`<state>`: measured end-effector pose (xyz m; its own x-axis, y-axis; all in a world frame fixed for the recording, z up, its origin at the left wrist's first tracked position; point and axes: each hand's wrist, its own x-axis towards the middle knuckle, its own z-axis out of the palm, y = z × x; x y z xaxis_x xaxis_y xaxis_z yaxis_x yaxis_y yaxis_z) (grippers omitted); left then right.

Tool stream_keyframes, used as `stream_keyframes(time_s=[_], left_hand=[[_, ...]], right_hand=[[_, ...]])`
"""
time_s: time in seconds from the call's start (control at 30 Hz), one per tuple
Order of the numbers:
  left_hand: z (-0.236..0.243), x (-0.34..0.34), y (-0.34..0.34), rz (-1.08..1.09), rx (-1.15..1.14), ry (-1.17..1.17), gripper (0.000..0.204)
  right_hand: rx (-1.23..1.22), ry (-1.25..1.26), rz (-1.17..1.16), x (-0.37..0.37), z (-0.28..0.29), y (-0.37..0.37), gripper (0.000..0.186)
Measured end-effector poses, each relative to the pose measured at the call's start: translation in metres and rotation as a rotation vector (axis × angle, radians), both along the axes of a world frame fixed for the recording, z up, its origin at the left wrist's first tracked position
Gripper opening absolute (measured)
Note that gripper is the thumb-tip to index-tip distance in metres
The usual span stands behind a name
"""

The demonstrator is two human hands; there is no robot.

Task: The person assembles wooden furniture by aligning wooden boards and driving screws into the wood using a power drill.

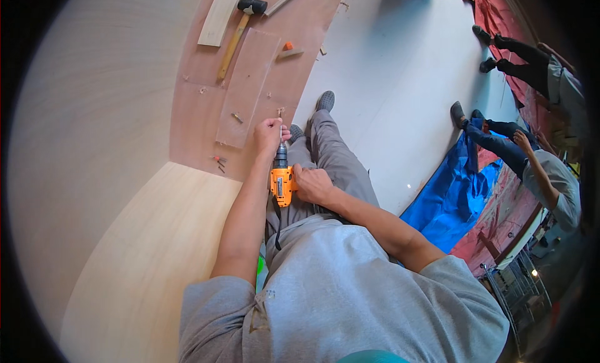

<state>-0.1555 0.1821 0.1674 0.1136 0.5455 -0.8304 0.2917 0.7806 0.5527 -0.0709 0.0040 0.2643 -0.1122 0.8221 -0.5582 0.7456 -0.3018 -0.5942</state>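
My right hand (314,185) is wrapped round the handle of an orange cordless drill (282,187), which lies in front of my waist with its black chuck pointing away from me. My left hand (269,133) pinches the long thin drill bit (281,133) just beyond the chuck. The bit's far end reaches over the edge of the reddish plywood panel (190,122), by some wood crumbs. On a narrow board (250,82) ahead lies a small brass-coloured piece (237,118). Several small red-and-dark fasteners (219,160) rest on the panel left of my forearm.
A mallet (234,45) with a black head and wooden handle lies ahead, near a pale wood strip (220,16) and a wood offcut (290,53). Large pale panels (144,238) flank my left. Two people stand at the right beside a blue tarp (451,194).
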Motion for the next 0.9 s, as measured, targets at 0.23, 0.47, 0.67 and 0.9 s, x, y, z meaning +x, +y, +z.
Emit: stream_keyframes(time_s=[0.23,0.47,0.67,0.9], left_hand=[[0.009,0.003,0.009,-0.148,0.121,0.040,0.023],[-0.001,-0.012,0.023,-0.606,0.462,0.250,0.024],[0.029,0.011,0.025,-0.835,0.596,0.491,0.031],[0.056,-0.024,0.018,-0.894,0.532,0.487,0.046]], right_hand=[[-0.037,-0.002,-0.065,-0.015,-0.009,0.001,0.039],[0.012,-0.011,-0.166,-0.047,-0.027,0.000,0.038],[-0.017,-0.048,-0.222,-0.054,-0.038,-0.001,0.035],[-0.013,0.003,-0.278,-0.071,-0.042,0.004,0.035]])
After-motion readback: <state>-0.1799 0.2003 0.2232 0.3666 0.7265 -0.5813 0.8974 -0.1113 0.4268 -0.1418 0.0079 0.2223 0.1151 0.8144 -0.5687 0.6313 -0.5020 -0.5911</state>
